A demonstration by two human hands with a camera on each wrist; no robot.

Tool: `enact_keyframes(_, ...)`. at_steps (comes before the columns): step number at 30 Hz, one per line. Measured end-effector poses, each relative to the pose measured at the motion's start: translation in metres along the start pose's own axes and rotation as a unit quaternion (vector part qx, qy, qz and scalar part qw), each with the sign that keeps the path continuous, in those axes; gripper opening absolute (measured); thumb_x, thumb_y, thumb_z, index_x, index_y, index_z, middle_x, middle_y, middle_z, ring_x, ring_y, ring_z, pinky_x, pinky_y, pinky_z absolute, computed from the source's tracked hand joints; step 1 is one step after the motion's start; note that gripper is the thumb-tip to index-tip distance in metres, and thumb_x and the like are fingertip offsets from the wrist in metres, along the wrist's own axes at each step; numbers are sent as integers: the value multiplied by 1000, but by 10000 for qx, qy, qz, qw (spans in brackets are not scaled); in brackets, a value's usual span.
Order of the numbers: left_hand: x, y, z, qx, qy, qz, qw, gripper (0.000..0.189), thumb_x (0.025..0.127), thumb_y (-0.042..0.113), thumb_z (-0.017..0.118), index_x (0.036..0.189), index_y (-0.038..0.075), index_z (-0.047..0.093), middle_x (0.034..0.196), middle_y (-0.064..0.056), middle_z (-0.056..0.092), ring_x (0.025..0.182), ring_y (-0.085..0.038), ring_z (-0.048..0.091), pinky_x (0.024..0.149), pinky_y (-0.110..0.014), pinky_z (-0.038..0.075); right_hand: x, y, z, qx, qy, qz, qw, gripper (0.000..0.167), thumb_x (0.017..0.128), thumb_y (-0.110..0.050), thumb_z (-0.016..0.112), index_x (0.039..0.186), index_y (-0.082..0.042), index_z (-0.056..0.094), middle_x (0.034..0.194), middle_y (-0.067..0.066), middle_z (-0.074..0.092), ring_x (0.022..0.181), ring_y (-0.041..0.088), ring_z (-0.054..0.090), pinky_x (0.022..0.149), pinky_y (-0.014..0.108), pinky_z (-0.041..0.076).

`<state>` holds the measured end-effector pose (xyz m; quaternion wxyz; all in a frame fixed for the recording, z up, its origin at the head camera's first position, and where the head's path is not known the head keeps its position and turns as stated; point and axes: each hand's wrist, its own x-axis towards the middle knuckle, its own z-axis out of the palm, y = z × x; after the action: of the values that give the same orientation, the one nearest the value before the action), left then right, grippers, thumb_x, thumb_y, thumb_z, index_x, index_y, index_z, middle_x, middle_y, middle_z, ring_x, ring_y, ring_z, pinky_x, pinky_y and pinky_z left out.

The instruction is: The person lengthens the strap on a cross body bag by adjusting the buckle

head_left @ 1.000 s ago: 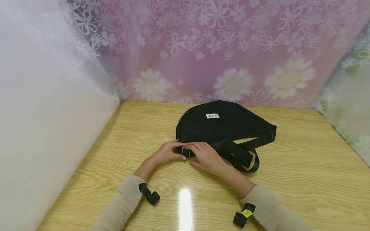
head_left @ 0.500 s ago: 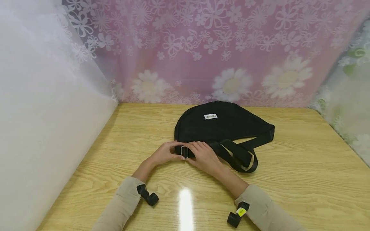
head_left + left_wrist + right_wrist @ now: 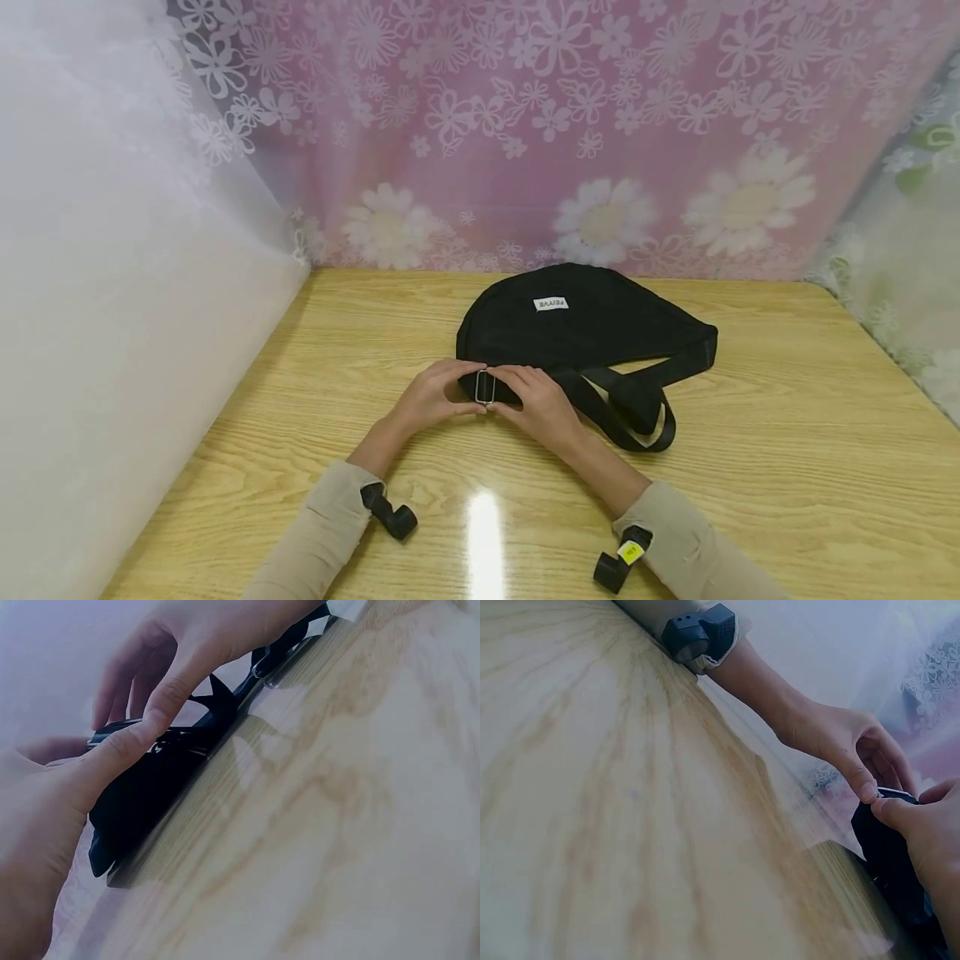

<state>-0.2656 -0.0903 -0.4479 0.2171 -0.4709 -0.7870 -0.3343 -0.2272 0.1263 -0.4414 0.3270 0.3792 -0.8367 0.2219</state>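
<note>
A black bag (image 3: 592, 333) with a small white label (image 3: 551, 304) lies flat on the table, its strap (image 3: 660, 444) looped along the near side. At the strap's left part is a rectangular metal slide buckle (image 3: 477, 387). My left hand (image 3: 427, 398) pinches the buckle's left side, thumb at the near end and fingers at the far end. The right hand (image 3: 543, 410) pinches it the same way from the right. In the left wrist view, the thumbs meet at the buckle's near edge, raised above the wood. Fingers partly hide the strap under them.
The wood-grain table (image 3: 360, 533) extends around the bag. A pink flowered curtain (image 3: 465, 150) hangs behind it, with a pale sheet (image 3: 150, 275) on the left and a flowered one (image 3: 915, 250) on the right. Small black devices (image 3: 401, 521) sit on both sleeve cuffs.
Both hands have lifted the buckle slightly and tilted it more upright. My right fingers have shifted to its edge. The strap loop has shifted a little; the bag body stays put.
</note>
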Motion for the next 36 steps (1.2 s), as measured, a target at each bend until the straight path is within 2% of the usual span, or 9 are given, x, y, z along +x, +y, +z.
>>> enact_keyframes(6,-1,1,1,-8,-2,-61,10000,62,61,23,86,116,5,63,110,-6,63,101,-20,57,88,-30,44,-2,-1,-1,83,-173,164,9997,55,71,-23,81,118,-7,59,112,5,59,99,20,56,87,34,44)
enact_keyframes(10,-1,1,1,69,78,-63,9999,61,60,23,87,114,5,63,109,-6,63,99,-21,58,87,-31,45,-2,-1,-2,-186,-254,267,9991,56,70,-24,81,117,-6,58,111,6,60,99,22,56,89,36,41)
enact_keyframes(16,2,1,2,175,46,-74,9998,64,63,27,86,118,6,61,111,-5,63,101,-19,57,90,-31,43,-1,-1,-3,-333,-120,360,9987,49,68,-23,83,110,-7,62,103,5,61,93,22,57,88,36,41)
enact_keyframes(22,1,1,2,393,30,35,9992,66,63,29,86,120,7,61,109,-6,63,101,-19,57,92,-32,41,-2,0,0,-268,-140,371,9989,48,69,-23,82,110,-6,63,102,5,61,93,22,57,88,35,41)
enact_keyframes(32,3,2,3,619,183,201,9977,67,61,33,86,119,8,63,107,-5,64,100,-19,58,91,-35,42,-2,3,1,-169,-62,306,9994,49,67,-22,83,110,-5,64,100,6,60,92,23,57,88,37,42)
enact_keyframes(36,3,2,4,568,211,116,9981,64,61,30,86,117,8,64,107,-6,64,99,-19,58,89,-35,43,-2,3,0,-93,-84,392,9992,49,68,-22,83,110,-6,65,100,6,60,92,23,56,87,37,41)
